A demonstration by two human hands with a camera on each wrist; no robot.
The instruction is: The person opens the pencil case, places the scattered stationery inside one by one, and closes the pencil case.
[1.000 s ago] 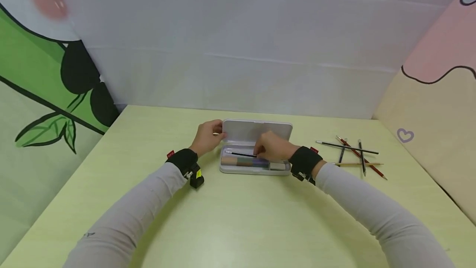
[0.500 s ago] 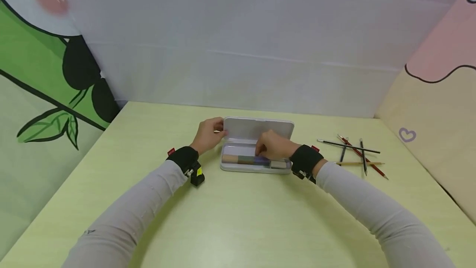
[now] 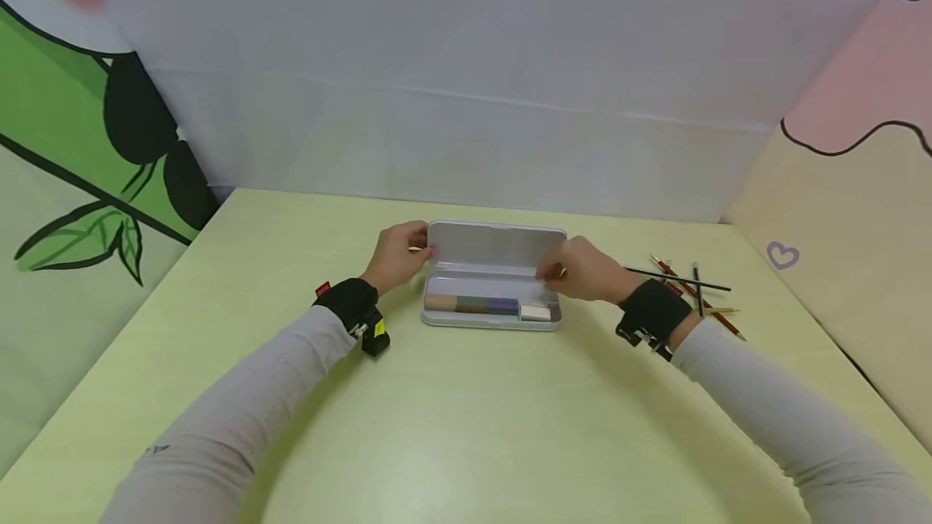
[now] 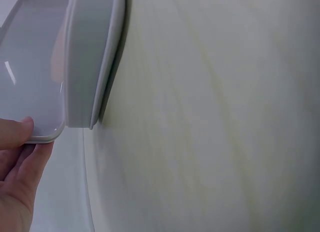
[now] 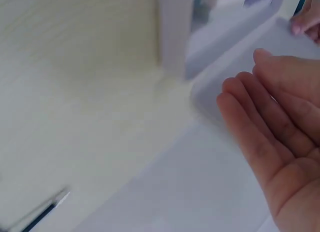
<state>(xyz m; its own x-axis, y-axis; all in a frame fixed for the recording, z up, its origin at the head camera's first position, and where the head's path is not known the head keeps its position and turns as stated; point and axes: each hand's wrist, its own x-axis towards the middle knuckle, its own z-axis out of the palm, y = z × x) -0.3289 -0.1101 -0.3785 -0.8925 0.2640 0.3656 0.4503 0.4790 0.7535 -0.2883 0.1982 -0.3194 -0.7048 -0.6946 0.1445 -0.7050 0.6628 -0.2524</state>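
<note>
An open white pencil case [image 3: 476, 326] stands on the table, its lid [image 3: 495, 245] raised at the back. My left hand [image 3: 396, 253] pinches the lid's left edge; in the left wrist view, the thumb [image 4: 17, 132] lies on the lid's inner face with fingers behind it. My right hand [image 3: 582, 269] hovers at the case's right end, fingers slightly bent and nothing in them, as the right wrist view shows. Inside the case, a tan, green and purple strip [image 3: 469, 304] runs along the front, with a white eraser [image 3: 535, 311] at its right.
Several pencils lie crossed in a loose pile to the right, among them a black pencil [image 3: 692, 280], a red pencil [image 3: 728, 323] and a yellow pencil [image 3: 724, 310]. My right wrist partly covers the pile. A white back wall [image 3: 466, 144] rises behind the table.
The black pencil that my right hand held in the case no longer shows. My right hand has let go, lifted and moved right. My left hand stays on the lid.
</note>
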